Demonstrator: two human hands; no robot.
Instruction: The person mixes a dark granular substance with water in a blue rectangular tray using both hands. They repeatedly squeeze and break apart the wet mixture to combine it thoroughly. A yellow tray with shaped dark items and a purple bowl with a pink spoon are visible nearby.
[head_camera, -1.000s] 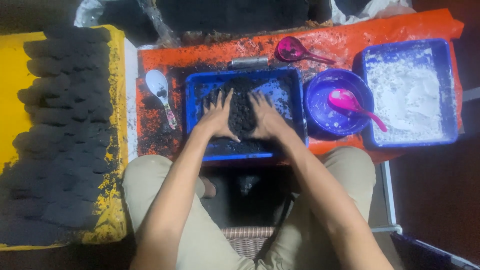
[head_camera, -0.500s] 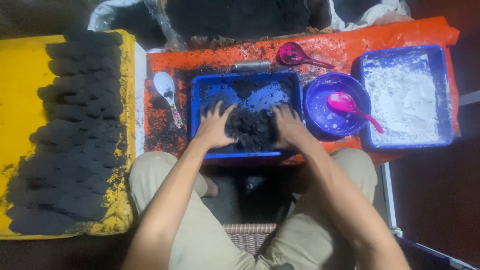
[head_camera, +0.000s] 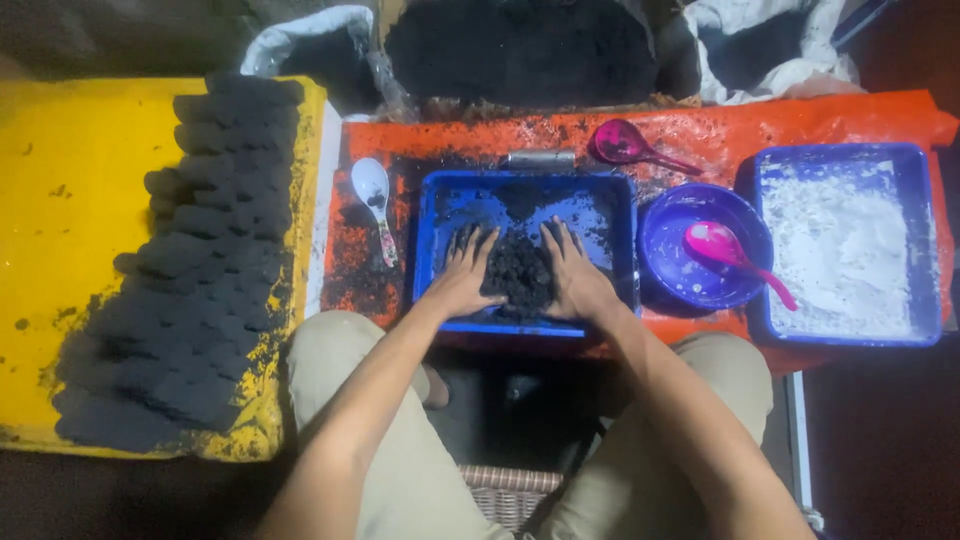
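Both hands, left hand (head_camera: 462, 280) and right hand (head_camera: 572, 280), spread flat, cupping the black lump (head_camera: 517, 275) in the blue tray (head_camera: 520, 202); looks mid-gather, next needs inward squeeze to compact.

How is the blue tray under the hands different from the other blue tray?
The middle tray holds a dark, crumbly clump, pressed between the left hand and the right hand. The right tray holds white powder, and no hand touches it. Both are blue, rectangular and sit on the orange sheet.
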